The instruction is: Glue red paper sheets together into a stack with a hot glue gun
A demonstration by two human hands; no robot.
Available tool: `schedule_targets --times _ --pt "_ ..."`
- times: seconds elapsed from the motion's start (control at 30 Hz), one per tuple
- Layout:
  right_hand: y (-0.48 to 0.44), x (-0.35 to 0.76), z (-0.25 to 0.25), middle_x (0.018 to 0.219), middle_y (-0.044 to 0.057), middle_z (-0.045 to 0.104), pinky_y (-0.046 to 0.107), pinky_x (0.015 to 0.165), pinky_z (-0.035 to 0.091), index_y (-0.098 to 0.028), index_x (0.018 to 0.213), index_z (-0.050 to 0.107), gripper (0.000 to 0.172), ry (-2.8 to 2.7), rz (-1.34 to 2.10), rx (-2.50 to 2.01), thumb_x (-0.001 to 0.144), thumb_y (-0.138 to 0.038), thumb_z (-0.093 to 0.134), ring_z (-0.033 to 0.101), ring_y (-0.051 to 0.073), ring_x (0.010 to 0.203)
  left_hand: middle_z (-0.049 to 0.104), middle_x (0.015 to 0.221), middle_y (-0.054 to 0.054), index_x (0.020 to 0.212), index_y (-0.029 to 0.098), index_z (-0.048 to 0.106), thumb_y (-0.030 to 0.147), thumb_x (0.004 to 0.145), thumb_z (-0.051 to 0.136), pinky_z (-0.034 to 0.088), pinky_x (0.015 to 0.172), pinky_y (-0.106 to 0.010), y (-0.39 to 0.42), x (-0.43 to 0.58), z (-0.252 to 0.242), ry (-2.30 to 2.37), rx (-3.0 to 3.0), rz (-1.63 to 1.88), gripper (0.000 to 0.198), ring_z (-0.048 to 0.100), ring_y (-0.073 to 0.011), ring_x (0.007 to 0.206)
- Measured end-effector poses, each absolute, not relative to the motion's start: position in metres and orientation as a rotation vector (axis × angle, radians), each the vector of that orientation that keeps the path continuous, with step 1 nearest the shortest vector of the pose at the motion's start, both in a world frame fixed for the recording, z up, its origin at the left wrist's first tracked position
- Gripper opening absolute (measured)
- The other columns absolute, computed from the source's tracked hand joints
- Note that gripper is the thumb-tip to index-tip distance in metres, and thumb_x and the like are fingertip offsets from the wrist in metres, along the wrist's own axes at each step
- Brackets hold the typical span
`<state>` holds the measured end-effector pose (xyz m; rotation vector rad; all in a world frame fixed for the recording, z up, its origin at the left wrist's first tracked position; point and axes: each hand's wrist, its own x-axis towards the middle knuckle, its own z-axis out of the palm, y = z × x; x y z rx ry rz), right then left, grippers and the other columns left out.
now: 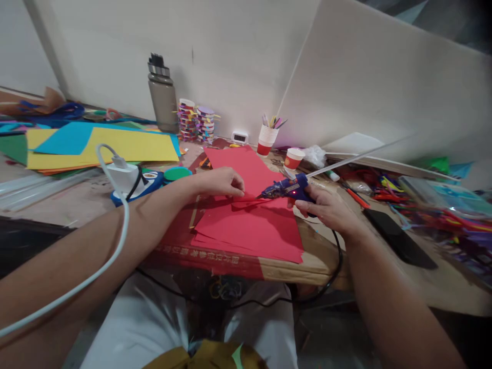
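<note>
My right hand [325, 205] is wrapped round the handle of a dark blue hot glue gun [284, 188] with a small red light on. A long translucent glue stick [346, 160] sticks out of its back. The nozzle points left and meets a raised or folded edge of red paper [251, 201]. Close to that nozzle, my left hand [221, 183] has its fingers closed on the same edge. Beneath lies a stack of red sheets [249, 233], and another red sheet [246, 161] stretches behind it. Whether the nozzle touches the paper I cannot make out.
A white charger [122, 177] on a blue power strip [142, 187] stands left; its white cable crosses my left forearm. Yellow sheets [134, 146], a bottle [162, 97] and cups with pens [268, 137] stand behind. A black phone [397, 238] lies right; the gun's black cord [339, 251] hangs off the edge.
</note>
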<state>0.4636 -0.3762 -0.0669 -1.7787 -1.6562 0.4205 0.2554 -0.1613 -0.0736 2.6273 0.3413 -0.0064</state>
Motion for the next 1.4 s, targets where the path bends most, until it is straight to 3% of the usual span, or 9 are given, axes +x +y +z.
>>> schedule_targets --times 0.63,0.9,1.4 --pt "-0.378 0.465 -0.07 0.08 0.006 0.065 0.031 0.066 0.044 -0.018 0.087 0.064 0.025 -1.722 0.201 -2.007 0.079 -0.04 0.056 0.058 0.021 0.072 0.066 0.068 0.0 0.077 0.016 0.069 0.03 0.074 0.056 0.035 0.06 -0.022 -0.161 0.254 -0.073 0.3 2.656 0.026 0.019 0.056 -0.0113 0.064" --pt "-0.37 0.445 -0.075 0.106 0.005 0.068 0.034 0.081 0.047 -0.022 0.107 0.064 0.029 -1.796 0.357 -1.842 0.084 -0.036 0.056 0.06 0.024 0.095 0.068 0.068 -0.001 0.076 0.017 0.071 0.03 0.073 0.056 0.034 0.058 -0.022 -0.158 0.252 -0.072 0.317 2.62 0.006 0.02 0.056 -0.0118 0.061" --pt "-0.36 0.421 -0.08 0.102 0.005 0.068 0.032 0.08 0.047 -0.02 0.112 0.061 0.03 -1.819 0.374 -1.802 0.086 -0.035 0.054 0.061 0.022 0.089 0.069 0.073 -0.001 0.079 0.018 0.07 0.026 0.072 0.055 0.038 0.061 -0.022 -0.148 0.253 -0.076 0.227 2.558 -0.006 0.018 0.06 -0.013 0.067"
